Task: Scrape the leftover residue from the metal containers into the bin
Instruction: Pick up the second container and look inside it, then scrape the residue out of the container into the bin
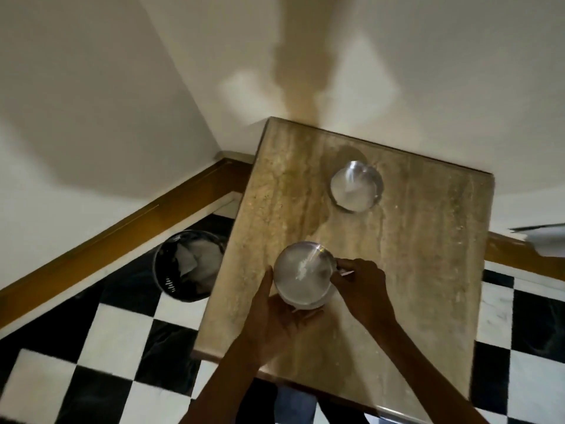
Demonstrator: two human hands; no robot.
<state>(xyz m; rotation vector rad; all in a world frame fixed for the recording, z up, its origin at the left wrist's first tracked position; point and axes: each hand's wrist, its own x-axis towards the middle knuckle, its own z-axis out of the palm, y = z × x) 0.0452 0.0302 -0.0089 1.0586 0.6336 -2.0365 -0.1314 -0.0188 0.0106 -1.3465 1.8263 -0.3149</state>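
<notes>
A round metal container (302, 272) with white residue inside sits at the near left of the stone table (428, 270). My left hand (275, 313) cups it from below and the left side. My right hand (357, 283) is at its right rim, pinching a thin utensil (347, 273) whose far end is hidden. A second metal container (356, 189) stands alone farther back on the table. The dark bin (189, 264), lined and holding crumpled white paper, stands on the floor left of the table.
The floor (122, 347) is black and white checkered tile. A wooden skirting (122, 234) runs along the white walls behind the bin. A pale object (544, 240) juts in at the right edge.
</notes>
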